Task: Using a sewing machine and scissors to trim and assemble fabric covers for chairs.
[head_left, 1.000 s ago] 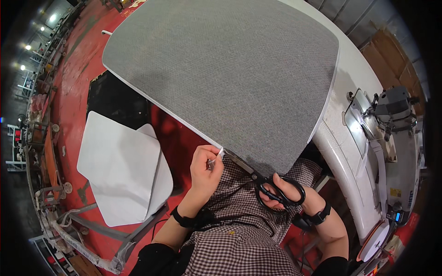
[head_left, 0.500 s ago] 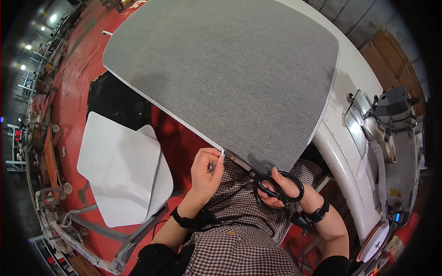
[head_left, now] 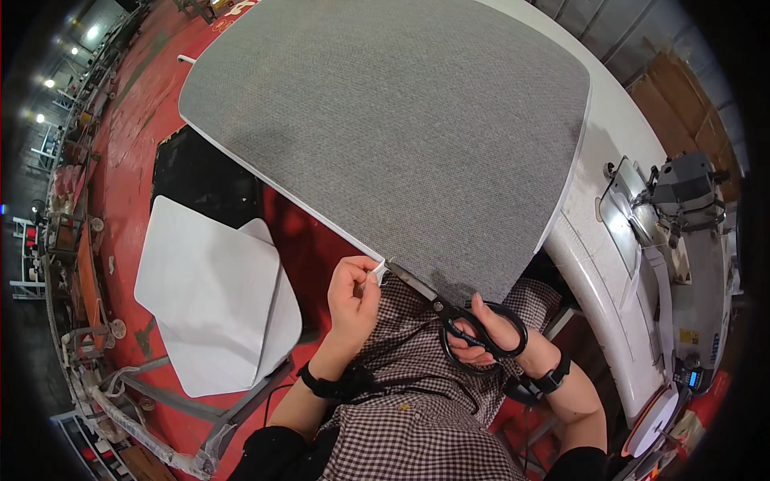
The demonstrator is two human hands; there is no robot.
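A large grey mesh fabric panel [head_left: 401,128] with a narrow white edge strip [head_left: 309,210] spreads in front of me, its near part hanging toward my lap. My left hand [head_left: 354,295] pinches the loose end of the white strip at the panel's near left edge. In my right hand [head_left: 501,337] is a pair of black-handled scissors [head_left: 421,290], fingers and thumb through the loops. The scissors' blades lie along the panel's edge, tips right beside my left fingertips and the strip. Whether the strip is between the blades I cannot tell.
White flat panels [head_left: 212,297] lie stacked on a metal-framed stand at left, by a black board [head_left: 204,176]. To the right, a sewing machine [head_left: 686,192] stands on a pale curved table [head_left: 597,272]. A roll of white tape [head_left: 650,421] hangs at lower right. The floor [head_left: 132,104] is red.
My left hand has shifted slightly left, drawing the strip's end a little away from the panel. The scissors' tips have moved slightly left with it.
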